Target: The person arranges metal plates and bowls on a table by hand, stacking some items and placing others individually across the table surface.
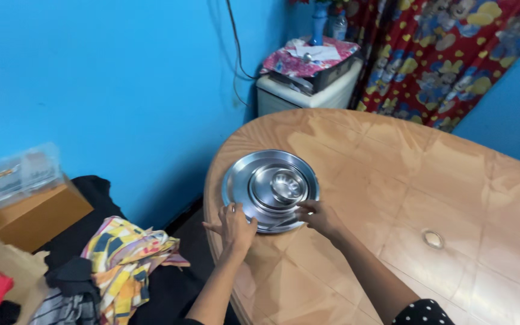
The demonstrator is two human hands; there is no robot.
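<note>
A stack of shiny steel dishes sits near the left end of a tan oval table (pixel 404 180): a large round plate (pixel 236 180) underneath, a smaller plate (pixel 263 186) on it, and a small bowl (pixel 288 183) in the middle. My left hand (pixel 235 225) rests flat on the table edge, fingers touching the large plate's near rim. Across from it, my right hand (pixel 317 215) has its fingertips on the near rim of the plates, gripping the edge.
A small metal disc (pixel 433 238) is set into the table top at right. Beyond the table stands a white unit (pixel 308 93) topped with a floral cloth and a blue vase. Crumpled colourful clothes (pixel 124 259) and a cardboard box (pixel 37 213) lie at left by the blue wall.
</note>
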